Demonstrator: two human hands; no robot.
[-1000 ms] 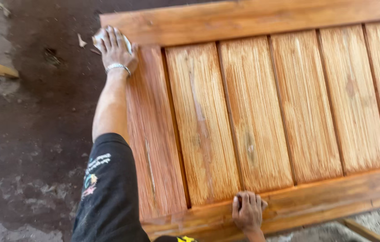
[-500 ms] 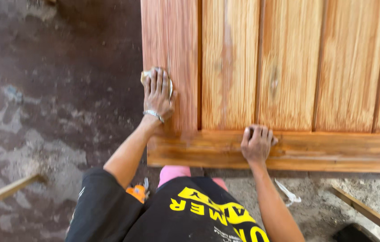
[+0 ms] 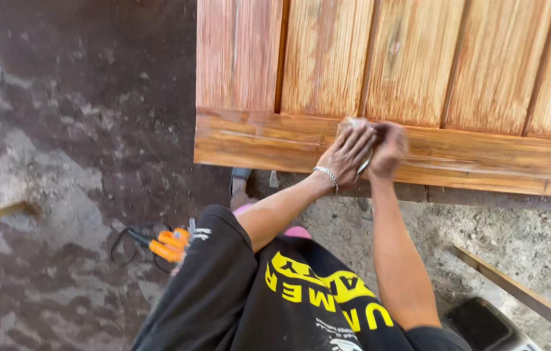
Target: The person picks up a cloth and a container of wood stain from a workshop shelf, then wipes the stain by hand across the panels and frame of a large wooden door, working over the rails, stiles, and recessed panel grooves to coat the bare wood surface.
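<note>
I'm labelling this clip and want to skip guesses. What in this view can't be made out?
- Pale pad under the left hand: mostly covered by the fingers, kind unclear.
- Right hand: motion-blurred, grip unreadable.
- Wooden panel: cut off by top and right edges.
- Orange tool on the floor: partly hidden by the black sleeve.

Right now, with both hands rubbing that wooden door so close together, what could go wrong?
1. The left hand and right hand press side by side on the bottom rail of the wooden door; bare fingers might pick up splinters from the grainy wood.
2. The small pale pad peeks out under the left hand and could slip loose.
3. An orange-handled tool lies on the floor by the person's leg, a possible trip.
</note>
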